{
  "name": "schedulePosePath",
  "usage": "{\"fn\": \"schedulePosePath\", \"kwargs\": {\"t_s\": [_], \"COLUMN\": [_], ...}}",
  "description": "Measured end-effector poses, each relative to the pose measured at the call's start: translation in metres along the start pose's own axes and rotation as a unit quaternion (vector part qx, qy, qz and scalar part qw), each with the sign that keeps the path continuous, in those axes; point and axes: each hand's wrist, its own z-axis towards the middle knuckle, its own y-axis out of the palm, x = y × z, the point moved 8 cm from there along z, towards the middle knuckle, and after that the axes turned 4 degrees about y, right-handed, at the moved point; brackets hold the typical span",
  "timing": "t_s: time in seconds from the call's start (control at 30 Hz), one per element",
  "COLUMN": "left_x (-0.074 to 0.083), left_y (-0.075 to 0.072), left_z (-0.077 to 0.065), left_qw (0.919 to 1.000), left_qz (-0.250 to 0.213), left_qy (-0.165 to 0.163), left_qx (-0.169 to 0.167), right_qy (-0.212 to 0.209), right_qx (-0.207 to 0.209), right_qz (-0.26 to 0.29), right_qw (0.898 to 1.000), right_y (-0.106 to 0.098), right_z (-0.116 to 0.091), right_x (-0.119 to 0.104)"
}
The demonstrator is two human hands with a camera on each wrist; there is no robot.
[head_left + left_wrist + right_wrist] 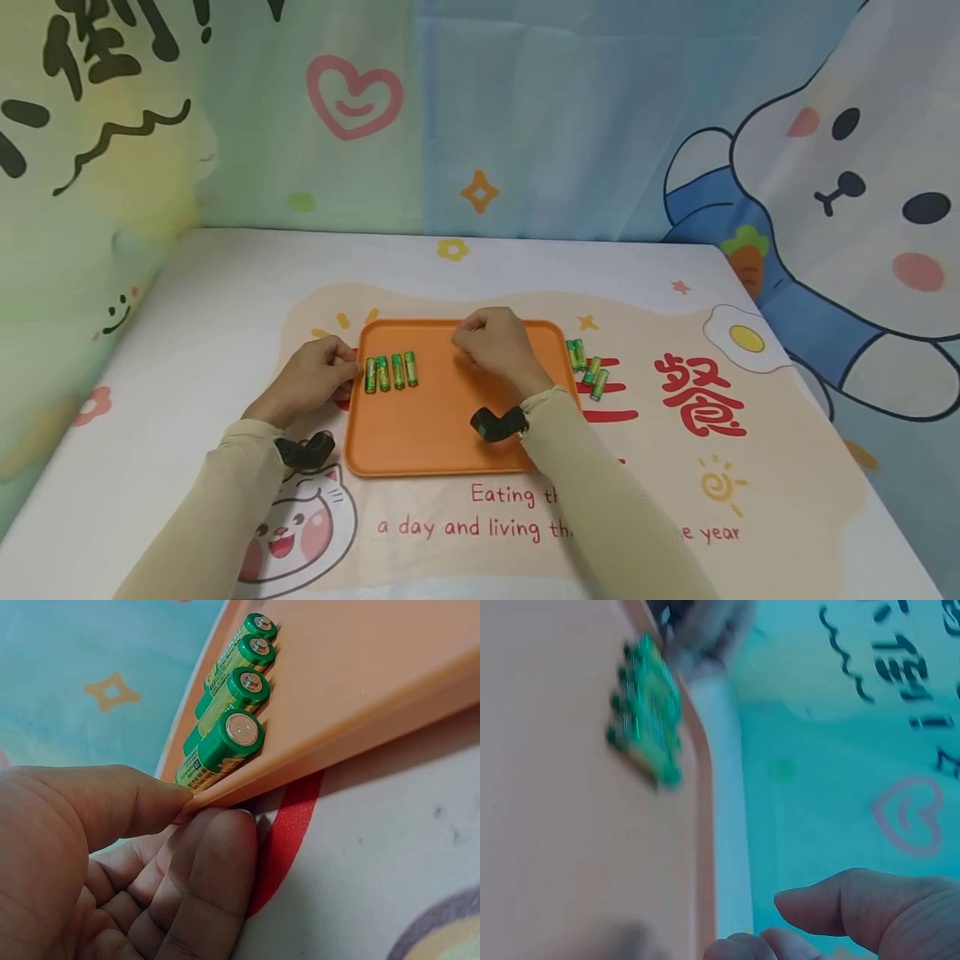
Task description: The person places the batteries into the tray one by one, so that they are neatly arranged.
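Observation:
A row of several green batteries [391,372] lies side by side at the left of an orange tray [450,442]. My left hand [318,377] pinches the tray's left rim between thumb and fingers, beside the first battery. In the left wrist view the thumb [142,806] lies on the rim, close to that battery [229,746], with fingers below. Above the tray's upper middle is my right hand [495,346], its fingers loosely bent. The right wrist view shows a gap between thumb [832,904] and fingertips, with nothing visible in it; the batteries there are blurred.
Several more green batteries [587,367] lie on the printed tablecloth [780,467], just right of the tray. A patterned backdrop [540,125] rises behind the table. Each wrist carries a black camera [498,425].

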Motion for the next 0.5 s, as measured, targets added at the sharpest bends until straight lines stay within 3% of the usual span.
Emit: {"fn": "schedulePosePath", "kwargs": {"t_s": [0.13,0.3,0.5], "left_x": [0.001,0.001,0.002], "left_y": [0.0,0.002,0.003], "left_z": [-0.001,-0.001,-0.002], "left_qw": [1.0,1.0,1.0], "left_qz": [-0.001,0.002,0.006], "left_qy": [-0.001,-0.002,-0.003], "left_qx": [-0.001,-0.004,-0.007], "right_qy": [0.015,0.072,0.123], "right_qx": [0.034,0.076,0.107], "right_qz": [-0.021,-0.016,-0.028], "right_qw": [0.999,0.994,0.986], "right_y": [-0.042,-0.092,-0.133], "right_z": [-0.002,-0.013,-0.032], "right_x": [0.022,0.058,0.1]}}
